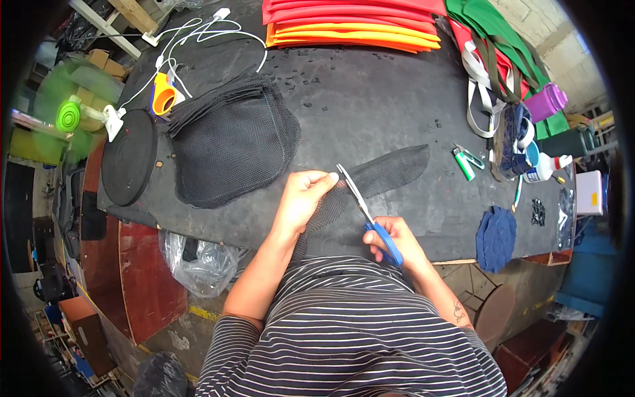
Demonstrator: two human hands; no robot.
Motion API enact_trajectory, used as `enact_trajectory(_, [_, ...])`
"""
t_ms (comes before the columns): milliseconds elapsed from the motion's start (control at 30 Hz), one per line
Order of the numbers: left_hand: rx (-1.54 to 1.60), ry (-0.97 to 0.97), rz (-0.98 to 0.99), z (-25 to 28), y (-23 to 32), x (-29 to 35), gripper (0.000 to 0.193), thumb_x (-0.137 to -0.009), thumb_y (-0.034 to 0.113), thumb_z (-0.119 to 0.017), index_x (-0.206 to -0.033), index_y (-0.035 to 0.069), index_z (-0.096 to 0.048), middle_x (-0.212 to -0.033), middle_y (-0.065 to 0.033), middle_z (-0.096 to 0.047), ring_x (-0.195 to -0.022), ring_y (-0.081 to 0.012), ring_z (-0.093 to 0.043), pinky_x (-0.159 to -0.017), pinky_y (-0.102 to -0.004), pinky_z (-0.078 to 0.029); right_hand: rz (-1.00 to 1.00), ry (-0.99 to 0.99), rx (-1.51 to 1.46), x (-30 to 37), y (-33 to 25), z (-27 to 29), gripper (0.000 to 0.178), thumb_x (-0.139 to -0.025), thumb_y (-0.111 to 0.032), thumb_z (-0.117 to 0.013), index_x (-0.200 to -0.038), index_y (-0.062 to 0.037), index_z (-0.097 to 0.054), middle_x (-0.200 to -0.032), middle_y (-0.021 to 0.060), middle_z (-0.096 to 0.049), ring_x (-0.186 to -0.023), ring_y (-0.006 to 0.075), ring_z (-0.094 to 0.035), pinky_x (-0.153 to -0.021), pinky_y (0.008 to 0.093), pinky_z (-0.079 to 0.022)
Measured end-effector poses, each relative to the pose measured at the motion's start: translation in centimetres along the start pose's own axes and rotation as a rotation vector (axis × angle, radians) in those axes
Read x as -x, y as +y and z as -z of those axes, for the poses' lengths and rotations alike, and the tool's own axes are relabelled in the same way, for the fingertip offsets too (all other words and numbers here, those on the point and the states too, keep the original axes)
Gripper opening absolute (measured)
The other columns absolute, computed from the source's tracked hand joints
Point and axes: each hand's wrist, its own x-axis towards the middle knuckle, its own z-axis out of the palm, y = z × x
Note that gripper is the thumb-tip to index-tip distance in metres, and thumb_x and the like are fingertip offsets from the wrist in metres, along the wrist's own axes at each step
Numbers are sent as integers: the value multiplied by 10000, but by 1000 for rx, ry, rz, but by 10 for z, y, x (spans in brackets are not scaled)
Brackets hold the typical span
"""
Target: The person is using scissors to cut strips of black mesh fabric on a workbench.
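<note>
My left hand (301,202) pinches the edge of a piece of black mesh fabric (395,172) between thumb and fingertips. The mesh reaches from below that hand across to the right on the dark tabletop. In my right hand (399,239) is a pair of scissors (357,193) with blue handles, its fingers in the loops. The metal blades point away from me, and their tips are just right of my left fingertips, over the mesh. Whether the blades are cutting into the fabric I cannot tell. A stack of black mesh pieces (235,142) lies to the left.
Small black scraps (307,81) dot the table (377,86). Folded red and orange fabric (350,30) is at the back. A green lighter (463,164), dark blue cloth (496,238) and white bottle (548,167) are on the right. At left are a black disc (129,157) and a clip-on fan (69,116).
</note>
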Motion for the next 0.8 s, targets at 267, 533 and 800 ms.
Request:
enact_trajectory(267, [-3, 42, -147, -10, 7, 7, 201, -829, 147, -583, -862, -40, -647, -681, -14, -605, -582, -56, -498, -531, -210, -397, 229, 109, -94, -7, -2, 6, 232, -734, -179, -698, -787, -29, -529, -643, 25, -564, -505, 75, -524, -469, 202, -419])
enact_trajectory(533, [154, -50, -299, -27, 29, 8, 411, -857, 170, -546, -1221, 52, -395, -725, -19, -574, -610, -66, -508, -568, -189, -409, 560, 207, -47, -31, -75, -7, 278, -635, -51, -701, -820, -41, -494, -717, 38, -571, -638, 101, -540, -593, 227, -440])
enact_trajectory(800, [0, -457, 25, -6, 16, 29, 188, -843, 148, -565, -937, -14, -558, -771, -51, -613, -704, -93, -577, -640, -217, -460, 899, 474, 13, 11, -153, 83, 180, -672, -36, -639, -817, 2, -538, -706, 45, -556, -636, 123, -528, -607, 226, -398])
